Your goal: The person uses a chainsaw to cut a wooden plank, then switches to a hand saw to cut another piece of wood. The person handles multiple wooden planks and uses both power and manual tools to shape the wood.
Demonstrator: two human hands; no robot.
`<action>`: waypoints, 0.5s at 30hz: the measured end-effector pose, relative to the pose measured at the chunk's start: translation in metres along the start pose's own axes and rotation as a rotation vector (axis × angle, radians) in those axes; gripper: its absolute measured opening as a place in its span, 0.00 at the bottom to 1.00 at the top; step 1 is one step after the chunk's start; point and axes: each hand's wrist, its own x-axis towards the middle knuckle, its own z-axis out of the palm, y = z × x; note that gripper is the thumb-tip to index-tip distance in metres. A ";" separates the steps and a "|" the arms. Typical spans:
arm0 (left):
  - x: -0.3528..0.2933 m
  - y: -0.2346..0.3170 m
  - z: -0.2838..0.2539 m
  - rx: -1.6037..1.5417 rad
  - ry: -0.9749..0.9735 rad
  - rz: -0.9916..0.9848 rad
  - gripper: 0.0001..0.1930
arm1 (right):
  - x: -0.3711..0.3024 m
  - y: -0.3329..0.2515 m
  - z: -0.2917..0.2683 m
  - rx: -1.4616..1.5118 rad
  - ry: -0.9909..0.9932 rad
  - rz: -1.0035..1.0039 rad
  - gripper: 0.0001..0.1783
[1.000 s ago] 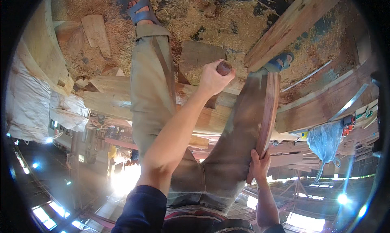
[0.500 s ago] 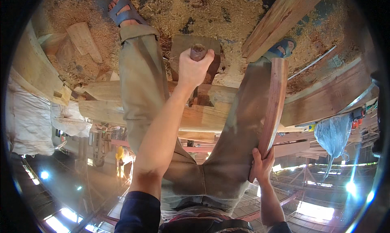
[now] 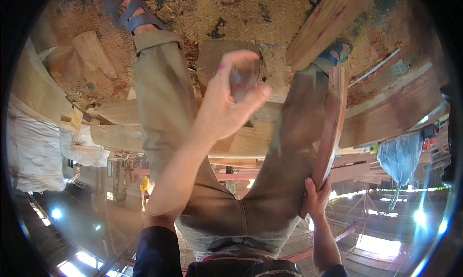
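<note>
My left hand (image 3: 224, 101) is raised between my knees, blurred by motion. Its fingers and thumb curl round a round-ended brown wooden handle (image 3: 245, 76), seen end-on. The rest of that tool is hidden beneath the hand. My right hand (image 3: 317, 198) is closed on the near end of a long, slightly curved reddish wooden strip (image 3: 332, 127). The strip lies along my right leg, its far end by the sandal. Below my left hand, on the ground, is a flat brown wooden block (image 3: 210, 60).
A thick timber (image 3: 333, 23) slants across the far right. Long boards (image 3: 118, 137) lie crosswise beneath my legs. A short wood offcut (image 3: 94, 52) lies in the sawdust at far left. White sacks (image 3: 36, 146) are at left, and a clear plastic bag (image 3: 399, 159) hangs at right.
My left hand has risen toward me and slightly right with the handle, which now looks larger. The strip in my right hand has shifted slightly right.
</note>
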 end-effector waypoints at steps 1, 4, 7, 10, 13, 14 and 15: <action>0.004 0.010 -0.001 0.086 -0.023 0.052 0.18 | 0.001 -0.001 0.002 -0.030 0.025 0.091 0.30; 0.010 0.032 -0.003 0.436 -0.123 0.263 0.24 | 0.006 -0.012 0.005 0.070 0.058 -0.210 0.31; 0.021 0.024 0.003 0.009 0.097 -0.075 0.26 | 0.012 -0.034 0.001 0.145 -0.028 -0.187 0.31; 0.031 -0.004 0.012 -0.149 0.111 -0.126 0.23 | 0.021 -0.068 -0.007 0.260 -0.036 -0.290 0.30; 0.038 -0.026 0.014 -0.065 0.035 -0.084 0.21 | 0.025 -0.111 -0.020 0.483 -0.062 -0.461 0.28; 0.038 -0.029 0.014 -0.017 0.023 -0.072 0.20 | 0.028 -0.128 -0.035 0.403 -0.079 -0.634 0.27; 0.037 -0.030 0.015 -0.013 0.007 -0.065 0.20 | 0.031 -0.142 -0.046 0.356 -0.071 -0.755 0.28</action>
